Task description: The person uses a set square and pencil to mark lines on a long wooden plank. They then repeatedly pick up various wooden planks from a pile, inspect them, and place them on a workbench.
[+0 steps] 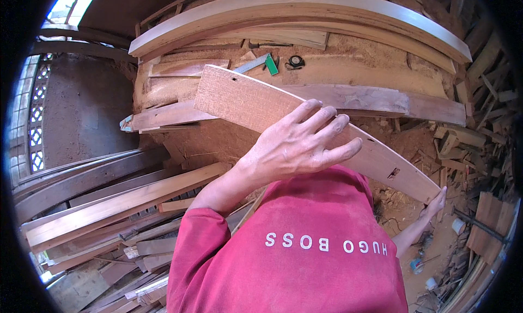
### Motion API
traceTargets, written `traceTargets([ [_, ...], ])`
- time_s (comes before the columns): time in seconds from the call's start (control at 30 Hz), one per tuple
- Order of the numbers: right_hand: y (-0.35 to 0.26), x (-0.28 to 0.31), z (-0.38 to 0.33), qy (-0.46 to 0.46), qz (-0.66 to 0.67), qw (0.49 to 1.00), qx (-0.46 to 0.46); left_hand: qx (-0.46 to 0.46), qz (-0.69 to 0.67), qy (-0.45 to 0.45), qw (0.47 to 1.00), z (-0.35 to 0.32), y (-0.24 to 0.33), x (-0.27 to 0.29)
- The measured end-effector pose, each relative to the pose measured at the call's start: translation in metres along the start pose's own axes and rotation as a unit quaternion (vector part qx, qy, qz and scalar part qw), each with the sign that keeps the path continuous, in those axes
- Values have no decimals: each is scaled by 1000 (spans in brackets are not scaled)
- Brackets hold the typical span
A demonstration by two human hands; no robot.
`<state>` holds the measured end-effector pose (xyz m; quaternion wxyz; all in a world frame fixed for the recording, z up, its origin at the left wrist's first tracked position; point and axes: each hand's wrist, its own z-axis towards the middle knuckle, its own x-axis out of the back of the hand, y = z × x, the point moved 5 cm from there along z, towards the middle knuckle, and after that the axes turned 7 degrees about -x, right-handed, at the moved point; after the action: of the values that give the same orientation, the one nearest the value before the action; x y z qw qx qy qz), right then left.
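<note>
A long wooden board [248, 101] slants across the middle in front of my red shirt, its left end higher than its right. Several small dark slots or holes show on its face. My left hand [305, 138] lies over the middle of the board, fingers spaced and bent at its upper edge; the thumb is not clearly visible. At the board's lower right end, my right hand [436, 202] grips the corner, its palm mostly hidden. The board is held up near my body, above the floor and in front of the workbench.
A sawdust-covered bench [376, 59] bears a long pale beam [305, 3], a square with green handle [271, 64], a round tape measure [296, 61] and planks [436, 107]. Stacked timber [125, 204] lies at left; wood scraps [463, 138] crowd the right.
</note>
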<state>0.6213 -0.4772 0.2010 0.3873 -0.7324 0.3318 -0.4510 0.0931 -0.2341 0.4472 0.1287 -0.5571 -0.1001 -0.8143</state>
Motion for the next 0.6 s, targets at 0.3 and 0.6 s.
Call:
traceTargets([
  [0.3, 5, -1, 2, 8, -10, 1000, 7, 1, -1, -8, 1000, 5, 0, -1],
  [0.6, 0, -1, -4, -87, -216, 965, -124, 42, -79, -154, 984, -1, -19, -21],
])
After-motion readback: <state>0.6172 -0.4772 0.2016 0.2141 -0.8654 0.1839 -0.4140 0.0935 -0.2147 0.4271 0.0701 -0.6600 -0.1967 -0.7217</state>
